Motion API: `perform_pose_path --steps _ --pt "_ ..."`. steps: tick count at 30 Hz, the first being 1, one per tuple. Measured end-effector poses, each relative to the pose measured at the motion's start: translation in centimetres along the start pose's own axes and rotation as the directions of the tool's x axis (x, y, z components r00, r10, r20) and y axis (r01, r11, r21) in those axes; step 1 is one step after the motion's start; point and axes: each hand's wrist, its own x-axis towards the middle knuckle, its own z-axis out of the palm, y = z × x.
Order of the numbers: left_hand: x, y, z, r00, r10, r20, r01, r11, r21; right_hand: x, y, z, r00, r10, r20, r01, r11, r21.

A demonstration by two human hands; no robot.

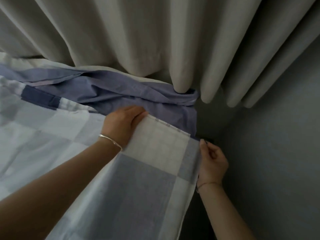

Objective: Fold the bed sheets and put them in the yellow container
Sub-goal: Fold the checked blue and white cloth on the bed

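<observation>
Head view: my left hand (123, 122) lies flat on the top edge of the checked bed sheet (147, 170). My right hand (213, 163) pinches its corner.

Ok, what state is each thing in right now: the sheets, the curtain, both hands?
checked sheet: spread out, one corner held.
blue sheet: crumpled, lying beyond the checked sheet.
curtain: hanging in pleats, hem resting on the blue sheet.
left hand: fingers straight, pressing on the checked sheet's edge.
right hand: pinching the checked sheet's corner.
</observation>
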Motion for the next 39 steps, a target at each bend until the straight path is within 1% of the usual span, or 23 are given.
perform_pose_path --steps 2,4,7,9,11,13,14,16,17,18,19,20,21,22,24,25,27,30,32,33,35,37,39 --pt "1.0 -0.3 1.8 0.997 0.004 0.074 -0.009 0.998 0.060 1.7 0.6 0.4 0.999 0.047 0.009 -0.047 0.999 0.005" --pt "0.5 -1.6 3.7 0.984 0.001 0.177 -0.024 0.991 0.131 2.3 2.6 0.6 0.990 0.127 0.059 -0.122 0.990 -0.075" --pt "-1.7 -2.8 5.1 0.951 -0.062 0.304 0.001 0.980 0.197 2.7 5.8 0.5 0.980 0.153 0.124 -0.127 0.972 -0.200" --pt "-2.4 -3.0 5.3 0.941 -0.107 0.322 0.046 0.981 0.191 3.1 6.1 0.7 0.986 0.092 0.138 -0.056 0.969 -0.240" --pt "-2.3 -3.2 5.2 0.945 -0.130 0.301 0.085 0.984 0.157 3.1 5.4 1.3 0.979 -0.035 0.199 0.084 0.967 -0.240" --pt "-2.4 -3.3 4.6 0.942 -0.160 0.295 0.140 0.986 0.086 2.5 4.6 2.1 0.937 -0.152 0.314 0.233 0.942 -0.241" --pt "-2.6 -3.6 4.1 0.937 -0.170 0.305 0.160 0.985 0.059 2.1 4.2 2.8 0.905 -0.184 0.385 0.295 0.922 -0.253" --pt "-3.0 -3.9 3.3 0.927 -0.194 0.322 0.186 0.981 0.055 1.5 3.4 4.1 0.836 -0.227 0.499 0.409 0.865 -0.292" --pt "-3.3 -4.1 2.6 0.905 -0.237 0.354 0.225 0.972 0.075 1.2 3.0 4.8 0.801 -0.250 0.544 0.472 0.823 -0.317" --pt "-3.7 -4.6 1.6 0.865 -0.306 0.398 0.285 0.952 0.112 0.7 2.6 5.7 0.764 -0.268 0.586 0.541 0.762 -0.356" --pt "-4.4 -5.2 1.2 0.815 -0.362 0.453 0.329 0.932 0.152 0.5 2.6 6.3 0.728 -0.279 0.626 0.614 0.671 -0.415" --pt "-5.0 -5.8 0.7 0.748 -0.411 0.521 0.360 0.911 0.202 0.3 2.7 6.9 0.701 -0.279 0.656 0.673 0.564 -0.479" --pt "-5.9 -6.4 -0.4 0.693 -0.460 0.556 0.405 0.885 0.229 -0.2 2.7 7.8 0.695 -0.254 0.672 0.692 0.491 -0.530" --pt "-6.8 -6.7 -1.2 0.665 -0.488 0.566 0.440 0.868 0.230 -0.4 2.4 8.5 0.711 -0.213 0.670 0.675 0.473 -0.566" --pt "-8.5 -7.1 -2.6 0.659 -0.508 0.555 0.470 0.854 0.224 -0.8 0.9 9.6 0.718 -0.154 0.679 0.632 0.553 -0.543" --pt "-9.2 -7.1 -3.2 0.663 -0.511 0.547 0.470 0.853 0.228 -0.6 0.0 9.6 0.712 -0.154 0.685 0.619 0.598 -0.508" --pt "-10.2 -7.5 -4.4 0.657 -0.533 0.533 0.479 0.842 0.250 0.6 -1.3 8.7 0.729 -0.158 0.666 0.595 0.628 -0.501" --pt "-11.1 -8.2 -5.3 0.584 -0.575 0.573 0.542 0.802 0.252 1.9 -1.5 5.5 0.817 -0.068 0.572 0.513 0.539 -0.668" --pt "-11.4 -8.6 -5.6 0.534 -0.574 0.620 0.556 0.792 0.254 1.7 -1.3 4.6 0.849 -0.013 0.528 0.473 0.462 -0.750" --pt "-11.5 -9.0 -5.8 0.523 -0.578 0.627 0.559 0.787 0.260 1.3 -1.6 5.3 0.844 -0.011 0.536 0.484 0.447 -0.752" --pt "-11.4 -9.8 -5.7 0.533 -0.583 0.613 0.553 0.789 0.269 0.9 -2.3 7.9 0.814 -0.002 0.581 0.511 0.480 -0.714" --pt "-10.8 -11.0 -5.5 0.567 -0.591 0.574 0.562 0.787 0.255 1.0 -2.4 11.7 0.756 0.028 0.654 0.567 0.472 -0.675" --pt "-9.7 -12.3 -4.8 0.604 -0.597 0.528 0.569 0.787 0.238 1.2 -1.8 15.6 0.680 0.049 0.732 0.632 0.468 -0.618"
